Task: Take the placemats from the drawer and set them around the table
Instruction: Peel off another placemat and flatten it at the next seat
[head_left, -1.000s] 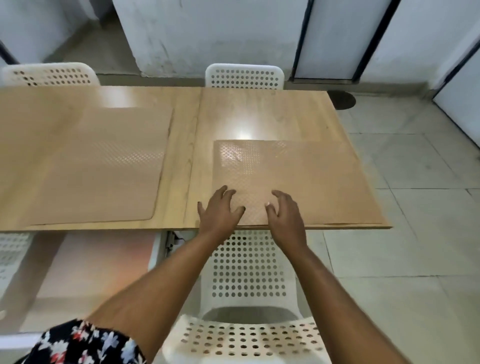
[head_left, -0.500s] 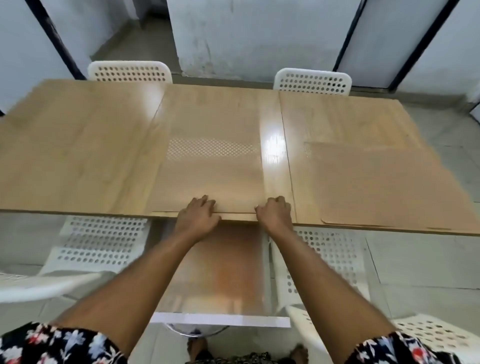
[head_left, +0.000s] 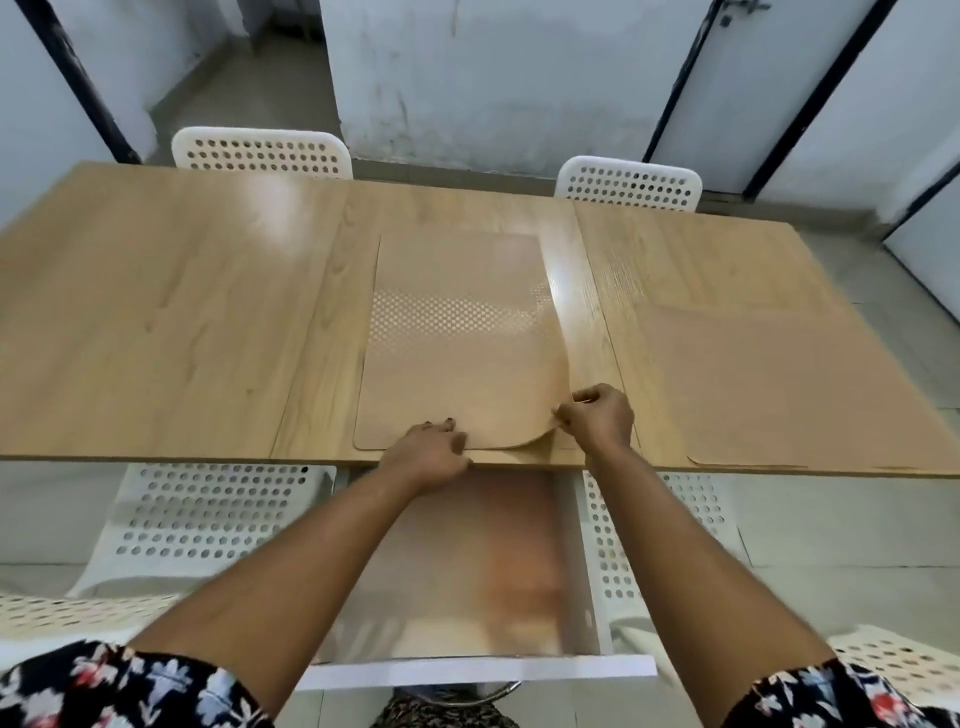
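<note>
A tan placemat (head_left: 457, 332) lies in the middle of the wooden table (head_left: 156, 322), at its near edge. Its near right corner is curled up, pinched by my right hand (head_left: 597, 418). My left hand (head_left: 428, 452) rests on the mat's near edge, fingers bent, pressing it down. Another tan placemat (head_left: 769, 384) lies flat on the right part of the table. Below the table edge, a white drawer (head_left: 467, 670) stands pulled out between my arms; its blurred inside looks orange-tan.
Two white perforated chairs (head_left: 262, 153) (head_left: 628, 182) stand at the table's far side. Two more (head_left: 208, 514) (head_left: 660, 519) are on the near side, flanking the drawer. White walls and dark-framed doors lie behind; tiled floor at right.
The view swung left from the right mat to the middle mat. My hands moved to its near edge, and my right hand has lifted its near right corner.
</note>
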